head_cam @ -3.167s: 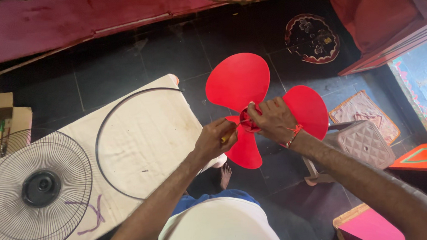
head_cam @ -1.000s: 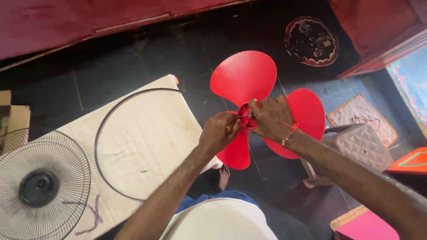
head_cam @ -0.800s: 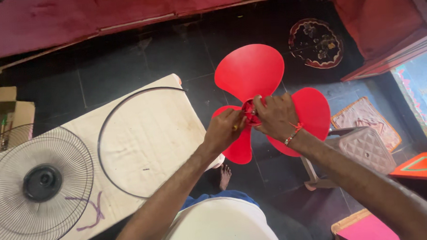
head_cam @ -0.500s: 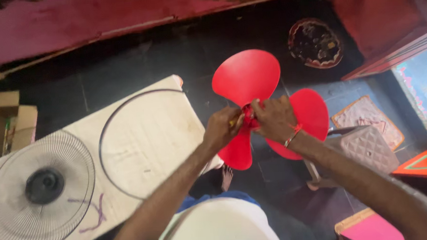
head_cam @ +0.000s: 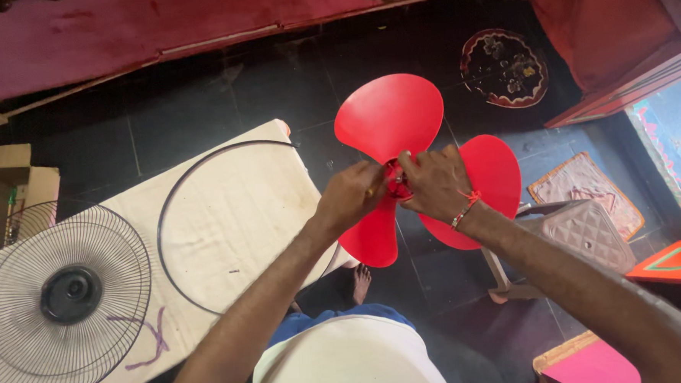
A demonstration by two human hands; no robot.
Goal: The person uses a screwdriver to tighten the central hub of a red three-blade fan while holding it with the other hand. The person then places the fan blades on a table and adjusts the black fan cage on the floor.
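I hold a red three-bladed fan blade (head_cam: 389,114) in the air over the dark floor. My left hand (head_cam: 350,197) grips its hub from the left, fingers pinched at the centre. My right hand (head_cam: 434,183), with a red thread bracelet on the wrist, clasps the hub from the right. The hub itself is mostly hidden by my fingers. On the cloth-covered table (head_cam: 241,196) to my left lie a thin black ring (head_cam: 175,222) and a round wire fan guard (head_cam: 54,303) with a dark centre cap.
A cardboard box (head_cam: 7,191) stands at the far left. A plastic chair (head_cam: 572,235) stands at my right, with a small mat (head_cam: 581,185) and a round dark mat (head_cam: 503,66) beyond it. An orange object (head_cam: 676,261) sits at the right edge.
The fan blade has turned a little in my hands and both hands stay closed around its hub. The view has shifted slightly; the ring and guard have not moved.
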